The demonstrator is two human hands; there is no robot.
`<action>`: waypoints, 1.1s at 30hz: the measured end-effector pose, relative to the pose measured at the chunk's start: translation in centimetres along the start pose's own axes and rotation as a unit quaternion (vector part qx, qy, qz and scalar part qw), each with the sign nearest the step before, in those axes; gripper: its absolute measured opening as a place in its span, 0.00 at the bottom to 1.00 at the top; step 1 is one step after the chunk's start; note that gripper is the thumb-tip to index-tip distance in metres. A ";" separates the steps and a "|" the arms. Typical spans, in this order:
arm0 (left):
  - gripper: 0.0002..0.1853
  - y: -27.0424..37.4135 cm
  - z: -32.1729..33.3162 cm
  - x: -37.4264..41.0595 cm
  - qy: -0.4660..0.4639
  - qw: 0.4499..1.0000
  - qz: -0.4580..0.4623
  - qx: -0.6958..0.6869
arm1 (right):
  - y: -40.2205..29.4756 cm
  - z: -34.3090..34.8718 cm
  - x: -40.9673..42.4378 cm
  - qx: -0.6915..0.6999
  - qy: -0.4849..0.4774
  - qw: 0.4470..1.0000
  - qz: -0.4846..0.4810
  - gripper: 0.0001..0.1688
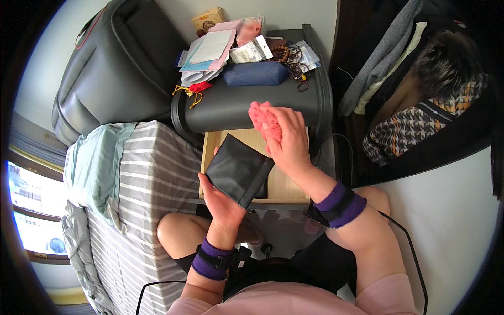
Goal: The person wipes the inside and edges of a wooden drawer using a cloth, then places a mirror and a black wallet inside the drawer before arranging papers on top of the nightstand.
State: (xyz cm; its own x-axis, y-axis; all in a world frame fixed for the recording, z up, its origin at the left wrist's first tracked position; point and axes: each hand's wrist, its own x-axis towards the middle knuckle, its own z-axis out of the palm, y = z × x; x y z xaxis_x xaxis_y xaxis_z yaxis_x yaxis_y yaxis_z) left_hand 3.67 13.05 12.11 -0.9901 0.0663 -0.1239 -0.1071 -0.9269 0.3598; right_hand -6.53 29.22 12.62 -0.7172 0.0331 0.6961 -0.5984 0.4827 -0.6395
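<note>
My left hand [222,201] supports a flat black pouch [239,169] from beneath, its thumb along the lower left edge. The pouch looks like leather and is tilted, one corner pointing up. Bunched in my right hand [291,139] is a pink cloth [264,122], held just above and to the right of the pouch, apart from its face. Below both hands a pale wooden drawer [289,185] is pulled out of the black nightstand [256,108]. Another dark item [262,190] lies in the drawer, mostly hidden behind the pouch.
On the nightstand lie a navy case [256,74], papers [212,46], a red pouch [201,87] with yellow cords and beads [280,54]. A bed with a striped cover [157,165] stands at left. Clothes [417,122] hang in a wardrobe at right. A black cable [411,244] trails by my right arm.
</note>
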 end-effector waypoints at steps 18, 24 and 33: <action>0.41 -1.7 0.7 -0.8 -0.015 0.997 -0.016 0.068 | -0.9 1.4 -1.2 0.076 -0.104 0.988 0.081 0.15; 0.37 0.0 0.8 -0.3 -0.046 0.996 0.005 0.079 | -0.8 0.4 -1.5 0.500 -0.256 0.740 0.370 0.17; 0.36 0.1 -3.8 0.7 0.071 0.918 0.101 0.377 | -0.6 1.0 -1.8 0.409 -0.165 0.864 0.243 0.17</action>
State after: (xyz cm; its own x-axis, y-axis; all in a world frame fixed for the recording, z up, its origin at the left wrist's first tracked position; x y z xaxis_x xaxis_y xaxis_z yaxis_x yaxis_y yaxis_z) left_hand 3.30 11.60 8.52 -0.9807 -0.1771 -0.0829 -0.0071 -0.3915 0.9202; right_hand -5.21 27.96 11.41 -0.9365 -0.2593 0.2361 -0.1533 -0.3029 -0.9406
